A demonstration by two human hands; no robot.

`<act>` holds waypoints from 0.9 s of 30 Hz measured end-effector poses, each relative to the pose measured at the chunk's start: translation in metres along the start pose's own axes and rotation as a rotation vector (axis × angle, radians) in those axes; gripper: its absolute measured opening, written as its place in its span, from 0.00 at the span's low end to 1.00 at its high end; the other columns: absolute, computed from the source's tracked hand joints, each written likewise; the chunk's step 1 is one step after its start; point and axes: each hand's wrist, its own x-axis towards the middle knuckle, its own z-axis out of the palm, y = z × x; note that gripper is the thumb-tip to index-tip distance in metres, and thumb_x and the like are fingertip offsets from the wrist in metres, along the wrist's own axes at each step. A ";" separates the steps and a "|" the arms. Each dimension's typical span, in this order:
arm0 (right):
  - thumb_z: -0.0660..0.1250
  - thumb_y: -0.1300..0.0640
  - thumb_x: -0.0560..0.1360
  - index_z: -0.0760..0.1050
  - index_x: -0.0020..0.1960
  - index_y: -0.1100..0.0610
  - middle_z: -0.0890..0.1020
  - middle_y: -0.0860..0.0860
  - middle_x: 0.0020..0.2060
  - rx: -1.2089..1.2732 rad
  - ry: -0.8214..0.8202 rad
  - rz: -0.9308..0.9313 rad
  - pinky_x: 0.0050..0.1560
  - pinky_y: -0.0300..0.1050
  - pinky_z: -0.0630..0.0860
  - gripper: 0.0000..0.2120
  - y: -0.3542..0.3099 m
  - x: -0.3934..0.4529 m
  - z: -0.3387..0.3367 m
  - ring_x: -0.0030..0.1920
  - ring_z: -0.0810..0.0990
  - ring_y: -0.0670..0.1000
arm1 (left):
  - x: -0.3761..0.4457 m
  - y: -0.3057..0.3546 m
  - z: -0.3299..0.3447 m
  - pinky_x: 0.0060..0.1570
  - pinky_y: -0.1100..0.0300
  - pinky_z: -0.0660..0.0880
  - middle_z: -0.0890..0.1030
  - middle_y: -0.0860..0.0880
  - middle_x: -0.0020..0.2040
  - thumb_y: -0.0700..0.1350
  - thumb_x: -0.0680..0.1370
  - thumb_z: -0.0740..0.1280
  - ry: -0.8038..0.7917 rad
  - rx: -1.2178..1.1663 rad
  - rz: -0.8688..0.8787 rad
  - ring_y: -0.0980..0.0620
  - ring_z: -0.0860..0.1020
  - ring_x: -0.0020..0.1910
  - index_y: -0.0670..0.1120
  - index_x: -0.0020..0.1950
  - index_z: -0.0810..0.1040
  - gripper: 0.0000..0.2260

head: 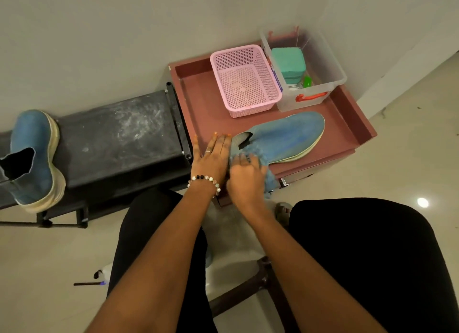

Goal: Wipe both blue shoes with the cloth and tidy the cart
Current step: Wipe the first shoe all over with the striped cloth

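One blue shoe lies on its side on the dark red cart top, toe pointing to the right. My left hand rests flat against its heel end, fingers straight. My right hand is closed on a blue cloth and presses it on the shoe's near side by the collar. The cloth hangs over the cart's front edge. The second blue shoe stands on the black bench at the far left, untouched.
A pink mesh basket and a clear plastic bin holding a green sponge block stand at the back of the cart. Walls close in behind. My legs and a stool frame fill the foreground.
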 end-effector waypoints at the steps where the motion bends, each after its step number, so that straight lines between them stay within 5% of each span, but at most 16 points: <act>1: 0.65 0.63 0.70 0.70 0.67 0.62 0.73 0.57 0.66 0.066 -0.008 -0.046 0.64 0.56 0.64 0.25 -0.005 -0.003 -0.001 0.69 0.66 0.59 | 0.001 0.000 0.000 0.66 0.38 0.30 0.49 0.52 0.78 0.45 0.82 0.52 -0.004 -0.012 -0.009 0.52 0.44 0.77 0.47 0.78 0.43 0.27; 3: 0.66 0.65 0.67 0.68 0.69 0.60 0.72 0.55 0.68 0.077 0.001 -0.243 0.62 0.55 0.65 0.30 0.020 -0.004 -0.003 0.69 0.67 0.58 | -0.001 -0.001 0.001 0.67 0.37 0.31 0.50 0.52 0.78 0.46 0.82 0.54 0.003 -0.015 -0.010 0.52 0.44 0.77 0.47 0.78 0.43 0.28; 5: 0.72 0.66 0.61 0.74 0.65 0.58 0.78 0.55 0.62 -0.082 0.065 -0.388 0.54 0.55 0.72 0.31 0.060 0.001 -0.003 0.63 0.75 0.58 | -0.002 -0.001 -0.002 0.66 0.37 0.30 0.50 0.51 0.78 0.54 0.76 0.65 -0.021 -0.014 -0.002 0.51 0.44 0.77 0.47 0.78 0.42 0.40; 7: 0.72 0.64 0.64 0.75 0.63 0.59 0.79 0.56 0.60 -0.140 0.041 -0.232 0.56 0.55 0.72 0.27 0.069 0.004 -0.007 0.62 0.75 0.59 | -0.003 -0.001 -0.003 0.65 0.37 0.30 0.50 0.51 0.78 0.59 0.70 0.71 -0.052 -0.001 0.004 0.50 0.43 0.77 0.46 0.78 0.41 0.49; 9: 0.66 0.62 0.72 0.72 0.65 0.61 0.75 0.59 0.64 -0.059 -0.031 -0.064 0.63 0.56 0.66 0.21 0.035 0.006 -0.006 0.68 0.69 0.60 | -0.003 0.000 0.001 0.65 0.36 0.30 0.50 0.52 0.78 0.53 0.75 0.68 -0.017 0.002 -0.010 0.51 0.43 0.77 0.47 0.78 0.42 0.43; 12: 0.69 0.67 0.64 0.77 0.58 0.64 0.80 0.60 0.57 0.176 0.002 -0.128 0.59 0.58 0.70 0.21 0.006 -0.003 -0.003 0.63 0.73 0.62 | -0.001 -0.001 0.001 0.65 0.37 0.29 0.49 0.52 0.78 0.42 0.81 0.55 0.012 -0.006 -0.018 0.52 0.43 0.77 0.48 0.78 0.43 0.30; 15: 0.71 0.71 0.59 0.77 0.61 0.61 0.80 0.57 0.59 0.099 0.007 -0.384 0.54 0.59 0.71 0.30 0.054 0.002 -0.006 0.61 0.76 0.61 | -0.002 -0.002 0.003 0.64 0.36 0.29 0.50 0.51 0.78 0.49 0.77 0.65 0.011 0.011 -0.011 0.51 0.44 0.77 0.47 0.78 0.43 0.38; 18: 0.64 0.65 0.71 0.70 0.67 0.57 0.74 0.55 0.66 -0.132 -0.032 -0.219 0.60 0.54 0.65 0.25 0.072 0.009 -0.015 0.67 0.68 0.58 | -0.003 -0.002 0.000 0.63 0.36 0.29 0.50 0.51 0.78 0.62 0.66 0.72 -0.044 0.033 0.001 0.50 0.43 0.77 0.46 0.78 0.42 0.53; 21: 0.60 0.61 0.75 0.72 0.63 0.60 0.76 0.57 0.62 -0.041 -0.047 -0.070 0.63 0.54 0.64 0.17 0.020 0.005 -0.013 0.66 0.67 0.59 | -0.003 0.001 0.001 0.63 0.36 0.29 0.50 0.51 0.78 0.50 0.76 0.66 -0.012 0.012 -0.008 0.51 0.43 0.77 0.46 0.78 0.43 0.40; 23: 0.63 0.63 0.71 0.75 0.59 0.61 0.79 0.57 0.58 0.128 -0.021 -0.146 0.61 0.53 0.68 0.16 0.008 0.001 -0.009 0.63 0.70 0.59 | -0.002 0.000 0.002 0.62 0.36 0.28 0.50 0.52 0.78 0.42 0.80 0.58 0.036 0.006 -0.014 0.51 0.44 0.77 0.47 0.78 0.44 0.31; 25: 0.65 0.66 0.64 0.78 0.58 0.61 0.81 0.57 0.56 0.202 -0.002 -0.313 0.57 0.56 0.73 0.21 0.032 0.002 -0.006 0.60 0.75 0.61 | -0.003 -0.001 0.003 0.62 0.36 0.28 0.50 0.52 0.78 0.41 0.79 0.58 0.040 0.007 -0.008 0.51 0.44 0.77 0.47 0.78 0.44 0.32; 27: 0.68 0.68 0.64 0.75 0.63 0.57 0.79 0.55 0.61 0.044 -0.030 -0.393 0.57 0.55 0.71 0.27 0.063 0.007 -0.009 0.63 0.74 0.60 | -0.003 -0.001 0.000 0.62 0.36 0.28 0.50 0.51 0.78 0.51 0.75 0.67 -0.001 0.006 0.000 0.50 0.43 0.77 0.46 0.78 0.43 0.41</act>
